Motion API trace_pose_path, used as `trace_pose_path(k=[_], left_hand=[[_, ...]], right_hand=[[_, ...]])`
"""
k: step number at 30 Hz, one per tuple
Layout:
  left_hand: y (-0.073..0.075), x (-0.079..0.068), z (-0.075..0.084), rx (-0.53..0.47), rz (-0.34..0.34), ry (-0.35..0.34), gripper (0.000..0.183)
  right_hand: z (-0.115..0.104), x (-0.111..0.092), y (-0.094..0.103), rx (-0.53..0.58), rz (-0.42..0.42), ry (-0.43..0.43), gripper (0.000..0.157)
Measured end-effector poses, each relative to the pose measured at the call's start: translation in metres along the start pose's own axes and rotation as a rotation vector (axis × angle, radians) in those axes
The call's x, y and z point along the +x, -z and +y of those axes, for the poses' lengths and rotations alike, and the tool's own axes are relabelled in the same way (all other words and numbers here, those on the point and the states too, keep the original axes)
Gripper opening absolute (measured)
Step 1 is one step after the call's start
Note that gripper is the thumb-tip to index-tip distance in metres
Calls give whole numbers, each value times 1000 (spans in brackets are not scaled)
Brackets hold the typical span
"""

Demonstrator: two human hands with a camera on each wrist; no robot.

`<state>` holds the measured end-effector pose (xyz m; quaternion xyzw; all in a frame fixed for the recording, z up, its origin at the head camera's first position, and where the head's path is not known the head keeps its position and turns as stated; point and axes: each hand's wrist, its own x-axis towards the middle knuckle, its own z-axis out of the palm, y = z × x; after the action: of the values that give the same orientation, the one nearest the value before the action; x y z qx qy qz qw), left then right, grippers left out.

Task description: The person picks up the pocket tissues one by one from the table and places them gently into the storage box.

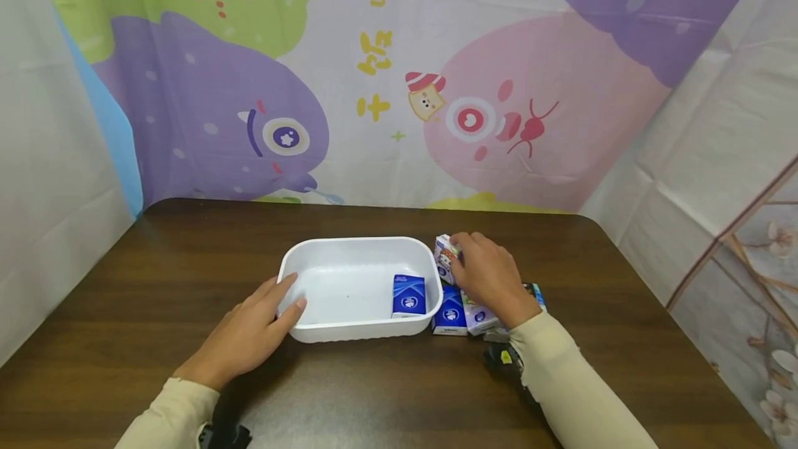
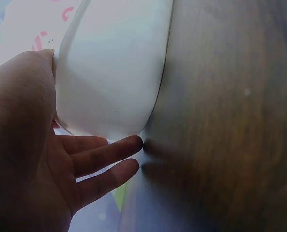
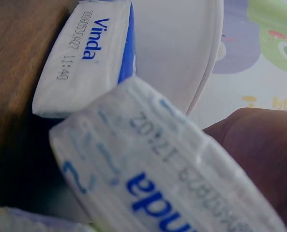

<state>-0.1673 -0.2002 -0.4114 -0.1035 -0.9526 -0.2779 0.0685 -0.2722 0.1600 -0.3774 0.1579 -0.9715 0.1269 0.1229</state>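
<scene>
The left hand (image 1: 249, 330) spreads against one tub (image 1: 361, 330) holding one blue packet (image 1: 409, 295); the right hand (image 1: 489, 270) pinches one more packet (image 1: 444, 259).

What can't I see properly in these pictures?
Head view: part of the pale purple pack, covered by the right grip.
Left wrist view: the white tray's inside, hidden by its own wall.
Right wrist view: the nearest pack's big lettering, cut off by the bottom edge.

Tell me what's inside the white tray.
A blue pack sits at the right end of the tray. What lies under it is covered; the near wall's inner face is out of sight, and the left hand covers part of the left rim.
</scene>
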Motion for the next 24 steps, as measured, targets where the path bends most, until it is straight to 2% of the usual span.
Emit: trace_pose_path(k=[15,24], left_hand=[[0,-1,0,-3,2,-9,65],[0,0,1,-1,2,-4,64]], right_hand=[[-4,-1,1,13,58,3,40],[-7,-1,3,54,155,-5,37]])
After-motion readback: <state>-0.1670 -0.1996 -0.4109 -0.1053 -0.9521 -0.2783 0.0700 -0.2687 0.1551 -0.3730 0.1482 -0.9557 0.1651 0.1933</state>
